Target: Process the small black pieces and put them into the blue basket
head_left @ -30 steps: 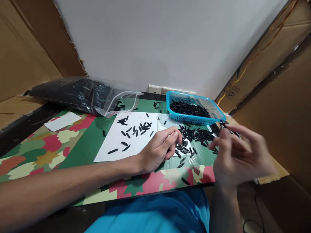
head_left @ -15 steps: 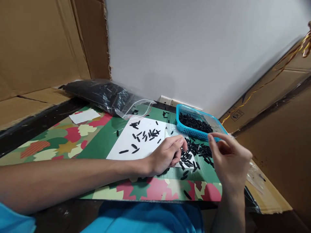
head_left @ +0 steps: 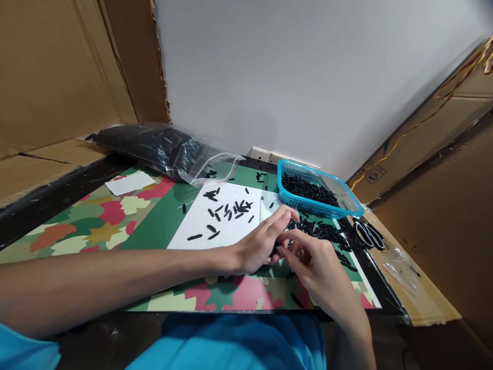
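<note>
My left hand is curled over the near right part of the work area, its wrist resting by the white paper. Against its fingers, my right hand has thumb and forefinger brought together. Something dark shows between the two hands, but the fingers hide most of it. Small, thin black pieces lie in a loose pile behind and beside my hands. More black pieces are scattered over the white paper. Behind the pile stands a blue plastic basket holding many of the same pieces.
A clear zip bag full of dark material lies at the back left. Scissors and a crumpled plastic bag lie on the right. A white paper slip rests on the patterned sheet. Cardboard walls flank both sides.
My right hand has moved left and down from beside the basket to my left hand, uncovering the scissors. My left hand has stayed nearly in place. The view has shifted slightly.
</note>
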A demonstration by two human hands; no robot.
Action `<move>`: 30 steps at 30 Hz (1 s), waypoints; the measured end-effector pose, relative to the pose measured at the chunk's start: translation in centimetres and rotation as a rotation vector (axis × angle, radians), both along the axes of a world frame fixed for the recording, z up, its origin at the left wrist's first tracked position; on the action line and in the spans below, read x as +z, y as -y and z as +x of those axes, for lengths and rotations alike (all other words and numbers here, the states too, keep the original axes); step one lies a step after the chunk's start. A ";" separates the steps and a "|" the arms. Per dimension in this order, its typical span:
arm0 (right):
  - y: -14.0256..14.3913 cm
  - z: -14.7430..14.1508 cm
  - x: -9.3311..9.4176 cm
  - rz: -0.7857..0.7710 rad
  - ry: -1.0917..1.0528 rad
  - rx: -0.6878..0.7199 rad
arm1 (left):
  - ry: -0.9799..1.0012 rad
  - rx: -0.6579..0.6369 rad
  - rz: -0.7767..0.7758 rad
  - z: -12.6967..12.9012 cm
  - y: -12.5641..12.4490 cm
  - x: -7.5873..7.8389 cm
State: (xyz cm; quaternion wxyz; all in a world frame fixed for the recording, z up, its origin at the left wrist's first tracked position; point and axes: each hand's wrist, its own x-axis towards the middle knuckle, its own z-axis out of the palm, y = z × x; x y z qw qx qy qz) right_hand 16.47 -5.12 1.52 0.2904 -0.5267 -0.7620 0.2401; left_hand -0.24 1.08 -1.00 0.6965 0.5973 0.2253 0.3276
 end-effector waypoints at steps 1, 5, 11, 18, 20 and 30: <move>0.1 0.0 0.0 -0.009 0.020 -0.011 | -0.028 0.009 0.013 0.0 0.1 0.1; 0.1 -0.1 -0.2 -0.042 0.066 -0.035 | -0.124 0.027 0.068 0.0 0.2 0.4; 0.1 0.0 -0.7 -0.047 0.014 -0.014 | -0.073 -0.011 0.046 0.2 0.1 0.3; 0.3 0.6 -0.9 0.024 -0.253 -0.035 | -0.080 -0.006 0.065 0.1 -0.2 0.0; 0.2 1.2 -1.0 0.088 -0.328 -0.139 | -0.084 0.002 0.061 0.1 -0.3 0.1; -0.6 2.2 -1.9 0.074 -0.490 -0.206 | -0.082 -0.038 0.087 0.0 -0.4 -0.1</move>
